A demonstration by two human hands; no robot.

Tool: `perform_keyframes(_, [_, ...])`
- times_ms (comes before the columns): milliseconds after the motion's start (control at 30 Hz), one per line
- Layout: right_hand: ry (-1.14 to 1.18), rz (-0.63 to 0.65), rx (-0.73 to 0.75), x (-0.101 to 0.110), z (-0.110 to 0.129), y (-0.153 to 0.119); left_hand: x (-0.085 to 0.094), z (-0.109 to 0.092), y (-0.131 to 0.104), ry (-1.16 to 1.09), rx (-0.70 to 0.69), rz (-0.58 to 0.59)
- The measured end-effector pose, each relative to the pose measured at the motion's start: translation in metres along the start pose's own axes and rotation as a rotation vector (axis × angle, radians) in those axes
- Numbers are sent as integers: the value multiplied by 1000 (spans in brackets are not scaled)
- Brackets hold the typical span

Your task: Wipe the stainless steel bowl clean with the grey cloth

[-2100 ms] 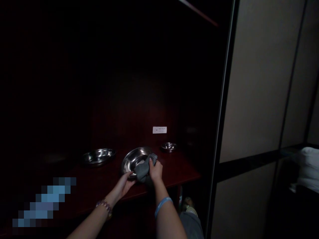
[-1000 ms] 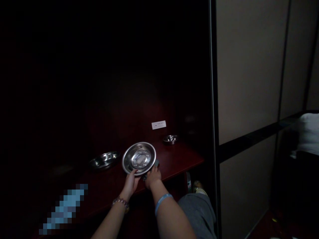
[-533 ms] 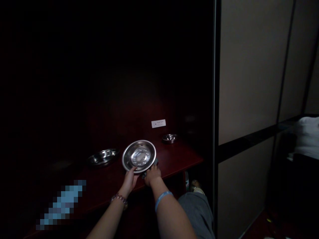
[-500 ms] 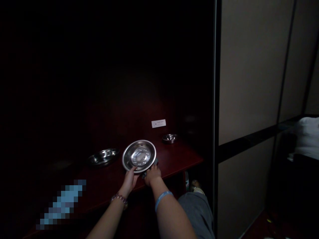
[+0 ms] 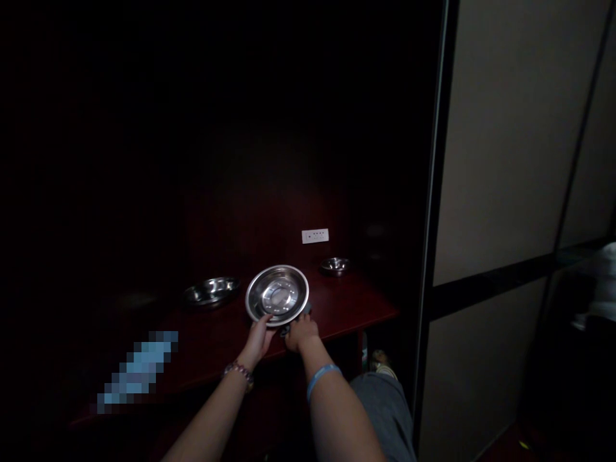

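Note:
A round steel dish (image 5: pixel 278 295) is tilted toward me above the dark red shelf (image 5: pixel 346 311). My left hand (image 5: pixel 258 338), with a beaded bracelet at the wrist, grips its near rim, thumb on the inside. Just right of it, my right hand (image 5: pixel 302 332), with a blue band on the forearm, is closed on a dark grey cloth (image 5: pixel 307 310) under the dish's right edge. Most of the cloth is hidden by the hand and dish.
On the shelf, one steel dish (image 5: pixel 212 292) lies to the left and a smaller one (image 5: pixel 335 266) at the back right. A white socket (image 5: pixel 315 236) is on the back wall. A pixelated blue patch (image 5: pixel 139 372) lies front left. Sliding door panels (image 5: pixel 510 141) stand at right.
The whole view has shifted, so the shelf and dishes appear a little further right. Both hands still hold the dish and the cloth, with little change in their placement.

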State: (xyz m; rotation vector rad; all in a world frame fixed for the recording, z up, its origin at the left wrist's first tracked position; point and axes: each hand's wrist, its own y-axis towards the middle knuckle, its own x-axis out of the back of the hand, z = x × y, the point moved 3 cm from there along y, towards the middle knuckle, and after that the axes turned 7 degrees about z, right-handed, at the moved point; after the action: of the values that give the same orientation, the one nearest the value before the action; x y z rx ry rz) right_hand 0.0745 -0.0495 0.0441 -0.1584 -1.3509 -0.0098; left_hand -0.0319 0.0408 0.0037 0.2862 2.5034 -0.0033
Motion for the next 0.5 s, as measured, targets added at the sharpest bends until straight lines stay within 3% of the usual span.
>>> perform_keyframes(333, [2,-55,-20,10,-15,-3,-2,0,-3,-49,-21,-19])
perform_keyframes(500, [58,-154,-184,20,-37,-1,-1,2,-2,-74,-15,-47])
